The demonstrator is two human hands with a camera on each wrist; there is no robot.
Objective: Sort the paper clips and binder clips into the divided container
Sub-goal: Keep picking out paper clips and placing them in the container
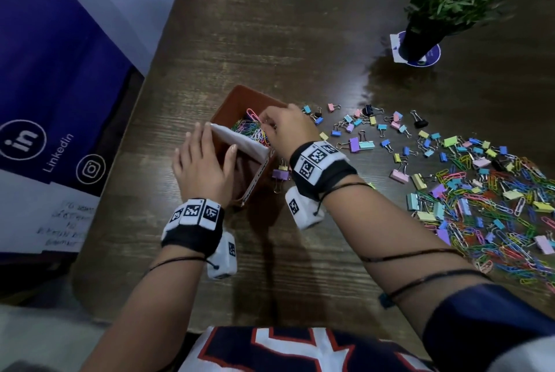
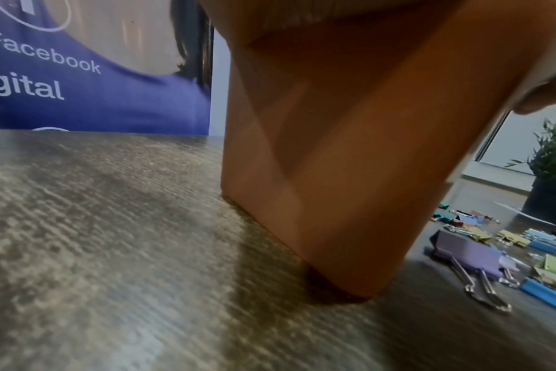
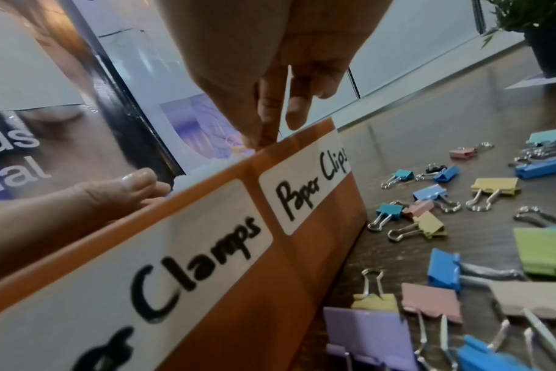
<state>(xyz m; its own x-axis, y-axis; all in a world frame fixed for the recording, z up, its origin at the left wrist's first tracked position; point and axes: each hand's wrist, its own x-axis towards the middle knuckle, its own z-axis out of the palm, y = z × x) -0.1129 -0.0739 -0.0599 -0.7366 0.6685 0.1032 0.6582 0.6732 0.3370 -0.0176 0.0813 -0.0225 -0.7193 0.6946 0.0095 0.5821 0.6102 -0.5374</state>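
A brown divided container (image 1: 240, 96) stands mid-table, also seen as an orange wall (image 2: 334, 150) and with its labels "Clamps" and "Paper Clips" (image 3: 305, 185). A white divider (image 1: 240, 139) splits it. The far compartment holds several coloured paper clips (image 1: 249, 130). My left hand (image 1: 211, 142) holds the container's near left corner, fingers outside, thumb (image 3: 137, 180) over the rim. My right hand (image 1: 266, 124) reaches down into the paper clip compartment, its fingertips (image 3: 264, 135) pinched together on paper clips. Loose binder clips (image 1: 360, 143) and a mixed pile (image 1: 486, 212) lie to the right.
A purple binder clip (image 1: 280, 174) lies against the container's right side. A potted plant (image 1: 420, 41) stands on a paper at the back right. A blue banner (image 1: 45, 71) runs along the table's left edge. Bare wood lies in front of the container.
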